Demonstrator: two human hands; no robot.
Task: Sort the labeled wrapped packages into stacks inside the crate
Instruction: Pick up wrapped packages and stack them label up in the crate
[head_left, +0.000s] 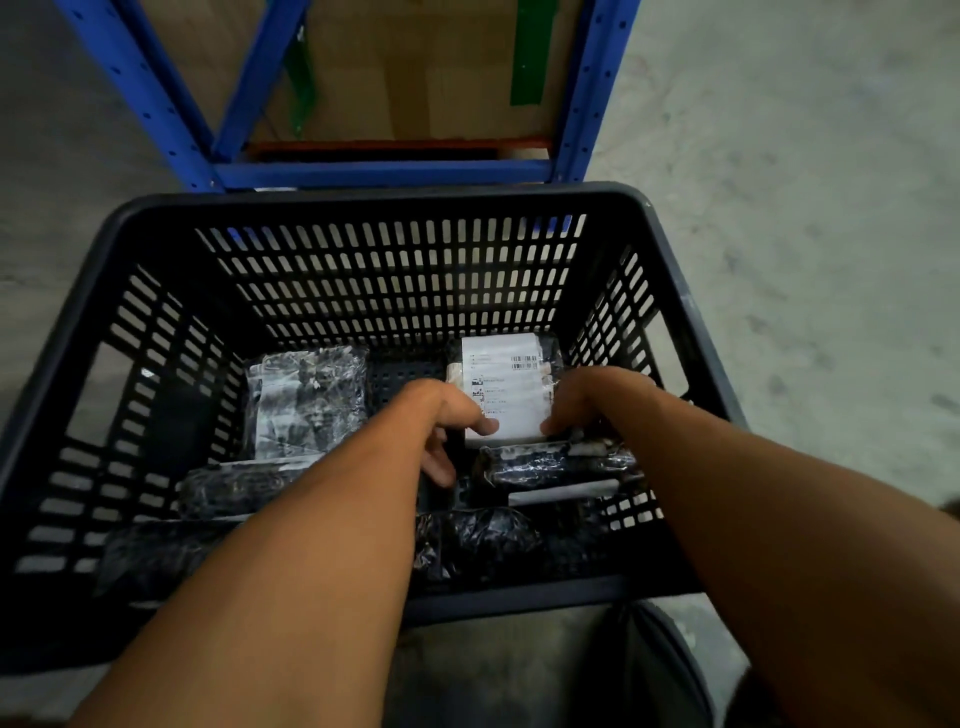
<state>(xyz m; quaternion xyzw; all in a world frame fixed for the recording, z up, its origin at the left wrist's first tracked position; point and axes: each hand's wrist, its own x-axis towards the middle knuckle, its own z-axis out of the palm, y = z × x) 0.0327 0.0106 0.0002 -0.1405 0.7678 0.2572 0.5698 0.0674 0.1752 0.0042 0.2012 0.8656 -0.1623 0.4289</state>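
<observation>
the crate (363, 208) holds wrapped packages; the white-labelled package (506, 395) lies far right inside. your left hand (441, 415) and right hand (587, 400) pinch its near corners, fingers closed on it. film looks slick and soft: grip opposite edges.

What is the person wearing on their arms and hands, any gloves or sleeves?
Nothing shows on them. The left hand and right hand are bare, with no gloves, and no rings can be made out. Both forearms are uncovered right to the picture's bottom edge: no sleeve, watch or wristband in view.
</observation>
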